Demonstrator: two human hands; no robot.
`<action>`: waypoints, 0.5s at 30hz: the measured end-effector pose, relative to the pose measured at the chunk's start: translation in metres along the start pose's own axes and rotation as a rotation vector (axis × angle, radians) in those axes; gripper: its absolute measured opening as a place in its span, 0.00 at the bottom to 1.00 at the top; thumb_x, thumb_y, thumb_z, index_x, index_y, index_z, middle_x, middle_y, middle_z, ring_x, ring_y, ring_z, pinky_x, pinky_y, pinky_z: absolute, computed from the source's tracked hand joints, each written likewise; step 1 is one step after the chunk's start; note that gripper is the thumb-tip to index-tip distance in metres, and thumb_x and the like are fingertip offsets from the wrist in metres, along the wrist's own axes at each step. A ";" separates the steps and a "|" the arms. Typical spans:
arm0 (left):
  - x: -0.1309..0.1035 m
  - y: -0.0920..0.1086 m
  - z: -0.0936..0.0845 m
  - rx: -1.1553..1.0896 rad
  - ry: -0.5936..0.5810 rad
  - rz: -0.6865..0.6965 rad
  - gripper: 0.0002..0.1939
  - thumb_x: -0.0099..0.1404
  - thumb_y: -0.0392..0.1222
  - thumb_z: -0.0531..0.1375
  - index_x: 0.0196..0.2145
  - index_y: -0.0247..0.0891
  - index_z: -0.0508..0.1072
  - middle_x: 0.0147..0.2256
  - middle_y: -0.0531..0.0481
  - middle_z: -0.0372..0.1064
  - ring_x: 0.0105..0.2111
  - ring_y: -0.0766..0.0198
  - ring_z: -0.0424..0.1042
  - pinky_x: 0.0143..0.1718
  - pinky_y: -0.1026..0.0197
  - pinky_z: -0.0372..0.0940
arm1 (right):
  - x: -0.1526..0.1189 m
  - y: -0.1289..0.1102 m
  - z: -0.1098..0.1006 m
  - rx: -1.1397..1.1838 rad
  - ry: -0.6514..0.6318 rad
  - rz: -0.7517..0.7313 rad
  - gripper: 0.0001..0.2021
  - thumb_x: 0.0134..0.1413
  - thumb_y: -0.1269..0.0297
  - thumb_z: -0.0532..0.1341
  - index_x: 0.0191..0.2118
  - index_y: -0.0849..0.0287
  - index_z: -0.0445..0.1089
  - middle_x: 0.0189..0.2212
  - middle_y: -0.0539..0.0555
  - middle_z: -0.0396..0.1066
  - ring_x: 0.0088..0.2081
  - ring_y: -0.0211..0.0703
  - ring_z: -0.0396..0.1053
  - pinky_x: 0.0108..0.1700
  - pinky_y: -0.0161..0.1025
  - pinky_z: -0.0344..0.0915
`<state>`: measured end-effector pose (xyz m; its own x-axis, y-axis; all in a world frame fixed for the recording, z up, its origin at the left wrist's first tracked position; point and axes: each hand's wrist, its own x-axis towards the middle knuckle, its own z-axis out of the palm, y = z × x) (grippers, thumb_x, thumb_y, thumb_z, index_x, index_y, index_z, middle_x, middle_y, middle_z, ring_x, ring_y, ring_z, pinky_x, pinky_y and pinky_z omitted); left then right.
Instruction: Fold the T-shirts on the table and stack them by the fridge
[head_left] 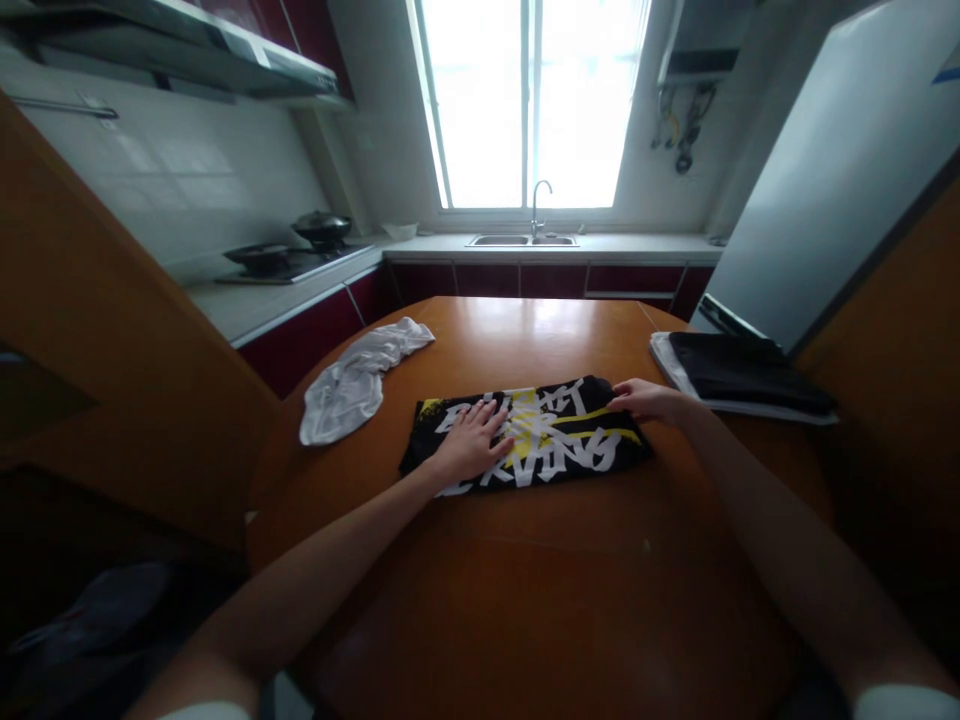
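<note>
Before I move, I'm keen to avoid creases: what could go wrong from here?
If the right hand, at the far right corner of the printed black cloth, tugs while the left hand lies flat on it, the fabric may bunch.

If the left hand lifts off first, the cloth might slide on the shiny table.

The folded stack sits just beyond the right forearm, so an outward swing could nudge it.
</note>
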<state>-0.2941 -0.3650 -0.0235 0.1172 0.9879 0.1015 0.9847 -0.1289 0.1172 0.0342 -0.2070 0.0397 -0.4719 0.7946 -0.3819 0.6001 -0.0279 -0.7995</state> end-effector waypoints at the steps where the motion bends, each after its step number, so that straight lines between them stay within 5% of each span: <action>1: 0.000 0.000 0.000 -0.004 0.000 0.001 0.35 0.73 0.61 0.48 0.69 0.38 0.59 0.71 0.38 0.49 0.71 0.45 0.45 0.69 0.41 0.40 | -0.003 -0.002 0.001 0.028 -0.019 -0.021 0.17 0.47 0.63 0.72 0.44 0.61 0.76 0.42 0.58 0.79 0.37 0.41 0.76 0.27 0.27 0.66; 7: 0.001 0.004 -0.004 -0.096 0.104 0.015 0.35 0.75 0.60 0.47 0.68 0.35 0.60 0.70 0.35 0.51 0.71 0.42 0.43 0.69 0.35 0.39 | -0.011 -0.017 0.021 0.278 -0.041 -0.149 0.31 0.48 0.66 0.71 0.59 0.58 0.67 0.43 0.58 0.79 0.37 0.45 0.78 0.30 0.32 0.73; 11: -0.001 0.015 -0.016 -0.359 0.255 0.158 0.32 0.76 0.55 0.49 0.70 0.37 0.56 0.66 0.35 0.59 0.67 0.47 0.57 0.67 0.42 0.50 | -0.008 -0.027 0.055 0.385 -0.008 -0.235 0.39 0.48 0.67 0.71 0.66 0.55 0.60 0.38 0.54 0.79 0.28 0.39 0.74 0.24 0.30 0.68; 15: -0.004 0.026 -0.018 -0.709 0.206 0.296 0.31 0.76 0.52 0.50 0.72 0.42 0.52 0.61 0.37 0.66 0.58 0.53 0.69 0.58 0.50 0.64 | -0.005 -0.031 0.100 0.421 0.054 -0.353 0.38 0.46 0.64 0.72 0.64 0.59 0.61 0.30 0.49 0.75 0.21 0.32 0.65 0.19 0.29 0.61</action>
<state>-0.2712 -0.3739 -0.0028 0.2669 0.8771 0.3994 0.5913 -0.4763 0.6508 -0.0469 -0.2705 0.0204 -0.5569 0.8295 -0.0420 0.0962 0.0143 -0.9953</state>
